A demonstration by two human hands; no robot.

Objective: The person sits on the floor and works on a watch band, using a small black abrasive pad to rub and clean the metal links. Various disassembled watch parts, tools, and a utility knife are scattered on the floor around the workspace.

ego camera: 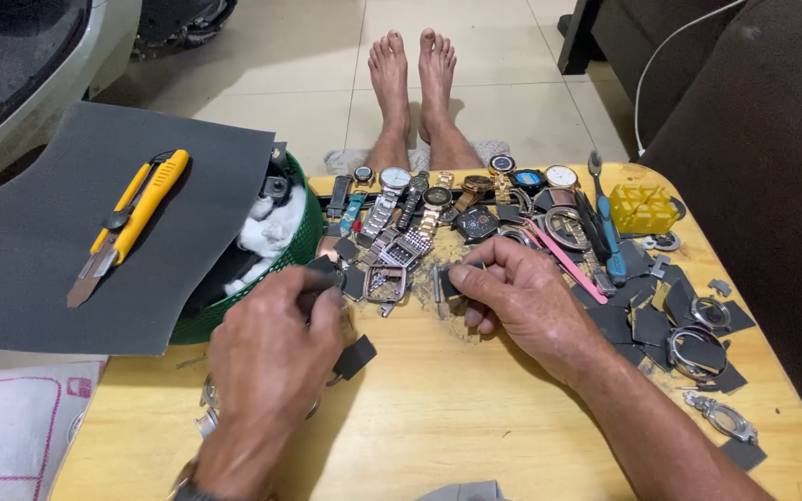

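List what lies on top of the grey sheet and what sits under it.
A yellow utility knife lies on the grey sheet. Under its right edge sits a green basket holding white stuffing; the rest of the basket's contents are covered.

I see a yellow wooden table (475, 427) with lots of watches (438, 209) lying in a heap near its far edge. Small dark paper scraps (647, 325) are spread on the right side, with a yellow block (642, 208) and a blue toothbrush (607, 227). A green basket (294, 246) sits on the left, under a big grey sheet (39, 241) with a yellow knife (130, 223) on top.
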